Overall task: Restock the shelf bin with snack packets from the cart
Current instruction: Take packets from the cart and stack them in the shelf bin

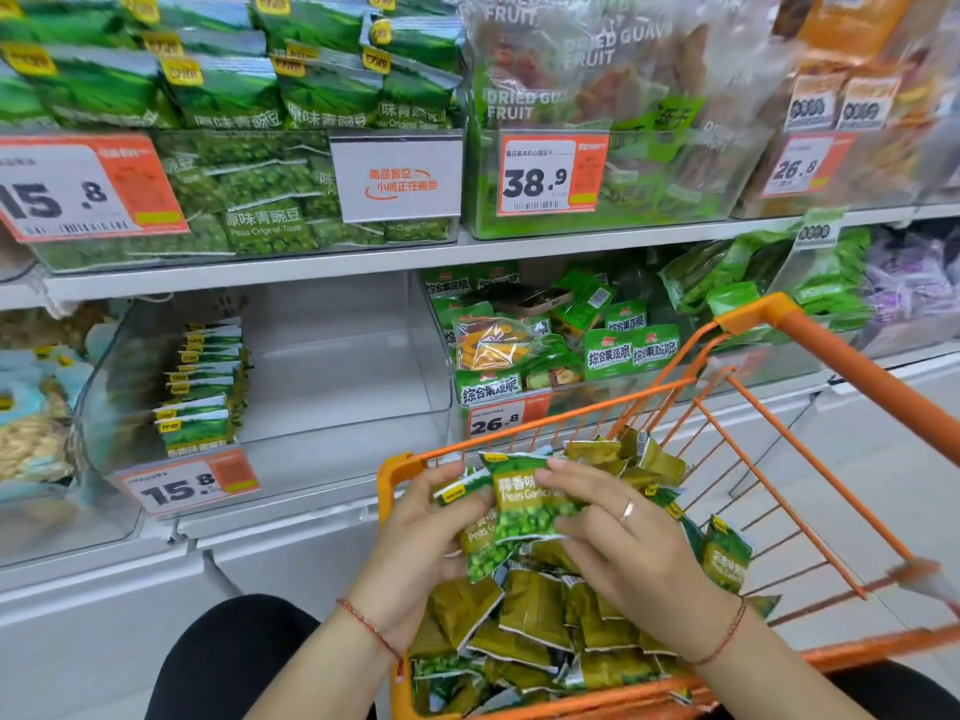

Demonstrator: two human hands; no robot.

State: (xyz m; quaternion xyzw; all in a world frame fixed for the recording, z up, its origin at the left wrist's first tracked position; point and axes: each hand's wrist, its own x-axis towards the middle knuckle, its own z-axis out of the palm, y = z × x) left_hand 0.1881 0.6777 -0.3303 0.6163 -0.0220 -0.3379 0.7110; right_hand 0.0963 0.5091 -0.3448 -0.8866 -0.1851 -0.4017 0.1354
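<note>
Both hands work over the cart (pixel 831 356): left hand (pixel 415 532) curls round a few packets (pixel 524 506) from the left, right hand (pixel 618 537) lies over them, fingers fairly straight, steadying the top one. More packets fill the cart beneath. Up and left, farther off, sits the bin (pixel 343 356), a short row stacked at its left side. Left hand is nearer it.
</note>
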